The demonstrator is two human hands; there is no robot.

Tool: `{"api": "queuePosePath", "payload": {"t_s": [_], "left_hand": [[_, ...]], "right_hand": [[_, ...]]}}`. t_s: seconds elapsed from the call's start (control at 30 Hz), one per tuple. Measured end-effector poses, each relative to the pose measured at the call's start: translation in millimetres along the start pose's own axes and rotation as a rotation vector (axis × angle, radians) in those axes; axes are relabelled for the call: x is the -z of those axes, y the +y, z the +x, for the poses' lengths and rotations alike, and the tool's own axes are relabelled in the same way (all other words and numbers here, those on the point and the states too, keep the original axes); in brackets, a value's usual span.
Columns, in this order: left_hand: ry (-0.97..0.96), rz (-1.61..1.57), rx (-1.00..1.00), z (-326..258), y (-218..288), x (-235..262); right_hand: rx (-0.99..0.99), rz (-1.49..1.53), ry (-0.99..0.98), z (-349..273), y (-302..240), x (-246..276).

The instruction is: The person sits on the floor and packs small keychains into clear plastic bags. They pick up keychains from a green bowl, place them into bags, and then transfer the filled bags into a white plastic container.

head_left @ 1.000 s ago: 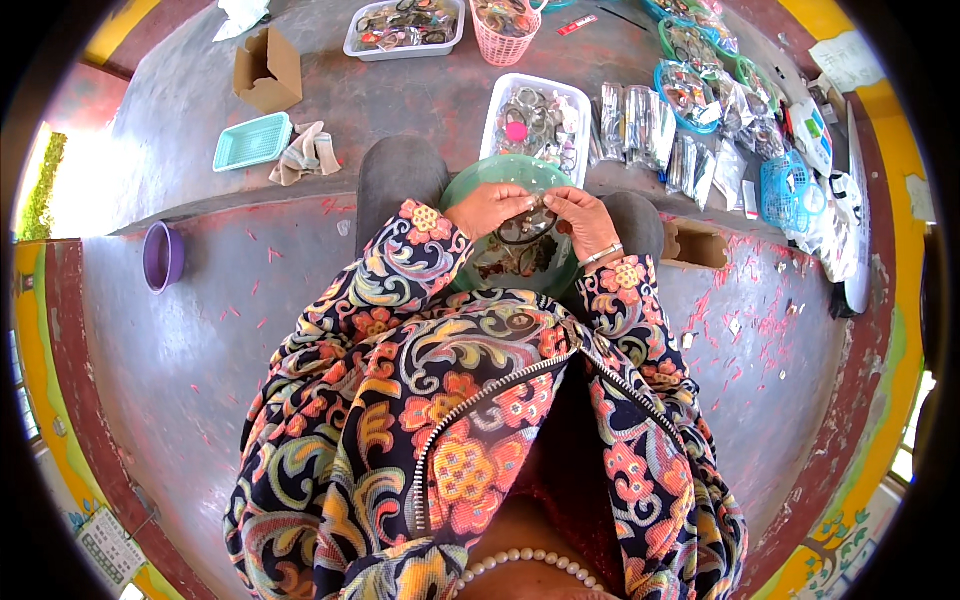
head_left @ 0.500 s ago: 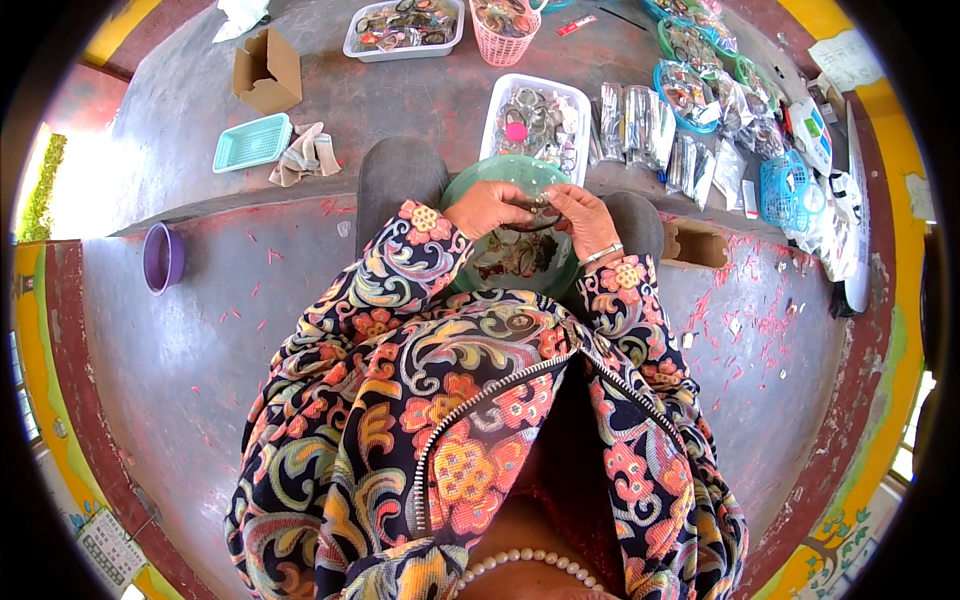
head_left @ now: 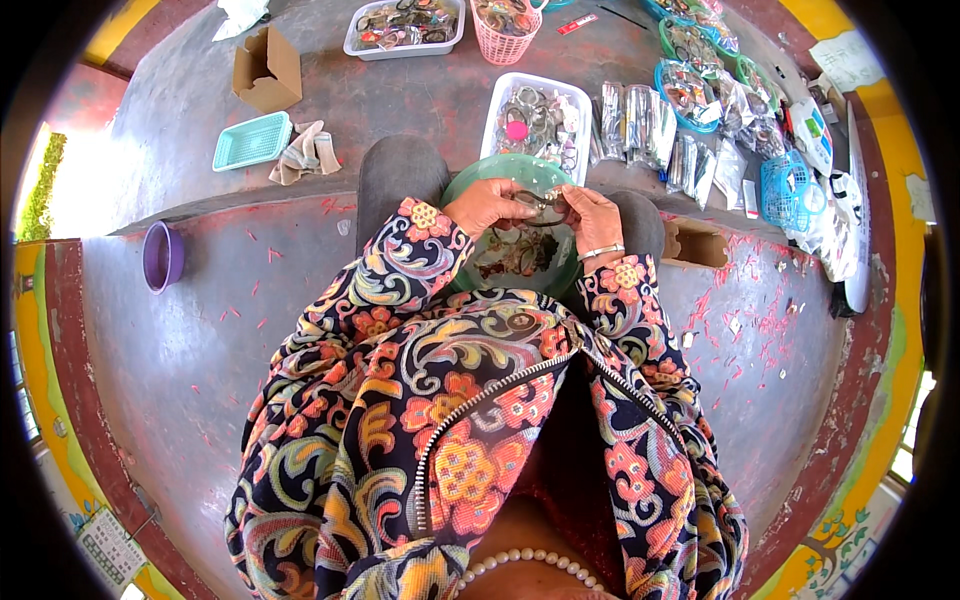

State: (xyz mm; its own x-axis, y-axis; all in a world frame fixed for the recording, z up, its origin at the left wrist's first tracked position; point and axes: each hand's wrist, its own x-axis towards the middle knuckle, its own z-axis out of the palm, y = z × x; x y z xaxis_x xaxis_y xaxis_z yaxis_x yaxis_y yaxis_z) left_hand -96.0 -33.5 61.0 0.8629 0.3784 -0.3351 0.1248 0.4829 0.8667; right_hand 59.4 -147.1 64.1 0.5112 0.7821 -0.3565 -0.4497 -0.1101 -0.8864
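Note:
A dark bracelet-like band (head_left: 541,202) with a small light piece on it is held between my two hands, above a green bowl on my lap. My left hand (head_left: 488,206) pinches its left side, and the fingers of my right hand (head_left: 593,217) are closed at its right side by the light piece. Under them, the green bowl (head_left: 462,185) holds a loose heap of dark and brownish pieces (head_left: 520,254), too small to name one by one. Just beyond the bowl, a white tray (head_left: 492,125) holds several ring-shaped bands and a round pink item (head_left: 516,131).
A teal basket (head_left: 250,145), a cloth (head_left: 305,152) and a cardboard box (head_left: 268,72) lie at the far left. Packaged goods (head_left: 637,122) and a blue basket (head_left: 785,188) crowd the right. On the floor stand a purple basin (head_left: 162,258) and another cardboard box (head_left: 695,246).
My right hand has shifted slightly right, a little away from my left. More of the band's loop shows between them. Nothing else has visibly moved.

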Motion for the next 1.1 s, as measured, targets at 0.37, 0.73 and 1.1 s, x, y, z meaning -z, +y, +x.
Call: {"api": "queuePosePath", "payload": {"t_s": [0.37,0.73,1.1], "left_hand": [[-0.011,-0.023,-0.087,6,-7,7],[-0.010,-0.022,-0.097,6,-8,8],[0.171,-0.023,-0.145,8,-11,10]], "right_hand": [[-0.061,0.136,-0.100,2,-3,0],[0.057,-0.126,-0.197,2,6,-3],[0.177,-0.333,-0.087,-2,6,-12]]}}
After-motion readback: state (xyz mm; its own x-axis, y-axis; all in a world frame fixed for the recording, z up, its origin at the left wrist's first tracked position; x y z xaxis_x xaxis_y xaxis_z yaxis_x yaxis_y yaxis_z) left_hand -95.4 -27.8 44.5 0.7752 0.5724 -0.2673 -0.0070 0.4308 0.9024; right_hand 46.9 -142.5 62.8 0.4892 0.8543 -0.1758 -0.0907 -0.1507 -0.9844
